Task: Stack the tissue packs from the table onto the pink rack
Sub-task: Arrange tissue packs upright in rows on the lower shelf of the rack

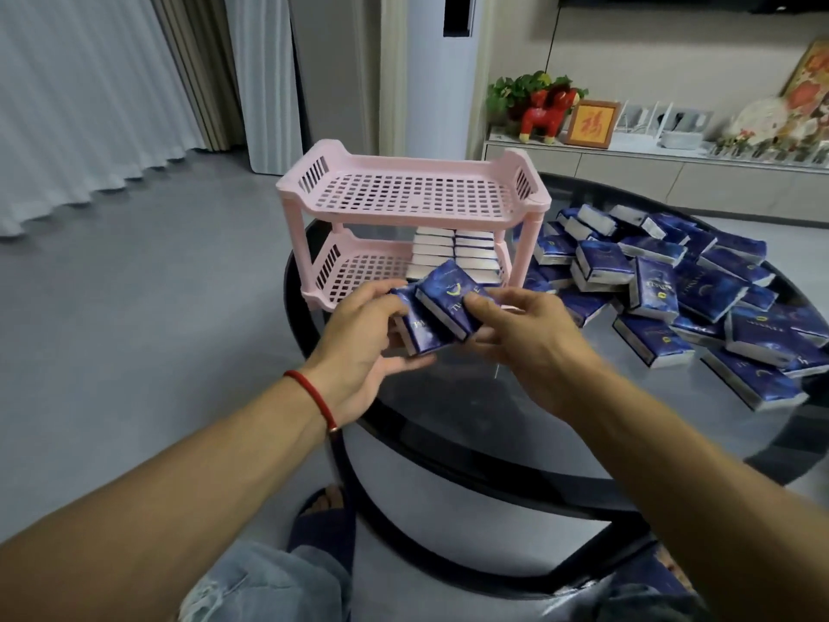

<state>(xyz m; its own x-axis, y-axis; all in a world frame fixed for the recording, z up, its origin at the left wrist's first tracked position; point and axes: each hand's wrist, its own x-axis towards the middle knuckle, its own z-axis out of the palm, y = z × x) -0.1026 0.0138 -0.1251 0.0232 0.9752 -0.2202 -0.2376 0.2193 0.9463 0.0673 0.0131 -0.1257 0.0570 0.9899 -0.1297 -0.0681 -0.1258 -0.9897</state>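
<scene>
A pink two-tier rack [406,208] stands on the left part of a round dark glass table [493,397]. Its top shelf is bare. On the right half of the lower shelf, two columns of stacked tissue packs [455,255] show their white edges. My left hand [359,347] and my right hand [525,338] together hold a small bunch of blue tissue packs [442,307], fanned and tilted, just in front of the lower shelf. A large loose heap of blue tissue packs [682,289] lies on the table to the right.
The table's black rim and frame [448,446] curve below my hands. A low white cabinet [650,168] with a red horse figure, a plant and a framed picture stands behind. Curtains hang at the left over grey floor. My knees and slippered foot show below.
</scene>
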